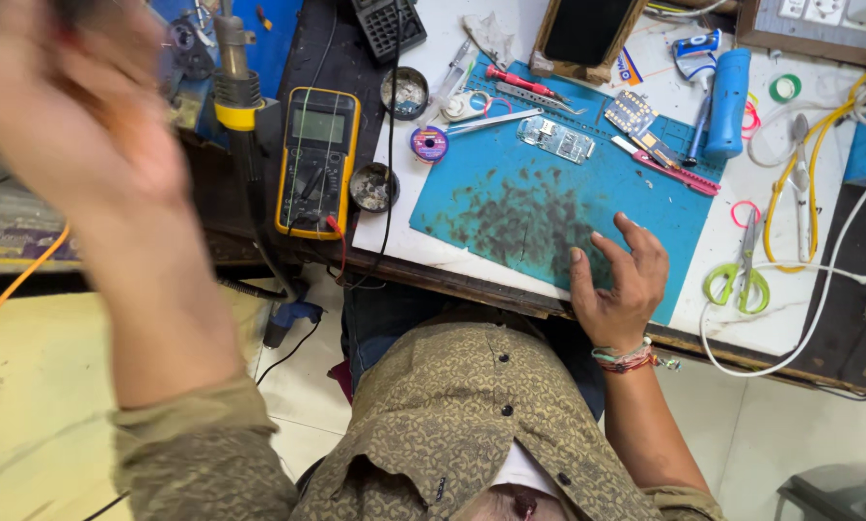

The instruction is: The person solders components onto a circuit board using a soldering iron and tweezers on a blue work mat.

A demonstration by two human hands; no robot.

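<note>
My right hand rests near the front edge of a stained blue work mat, fingers spread, holding nothing. My left hand is raised close to the camera at the upper left and is badly blurred; whether it holds anything cannot be made out. On the mat's far side lie a clear phone part, a small circuit board, a pink utility knife, metal tweezers and a red-handled screwdriver.
A yellow multimeter and a hot-air tool sit left of the mat, with two round tins and a solder spool. Green scissors, a blue cylinder, yellow and white cables lie right.
</note>
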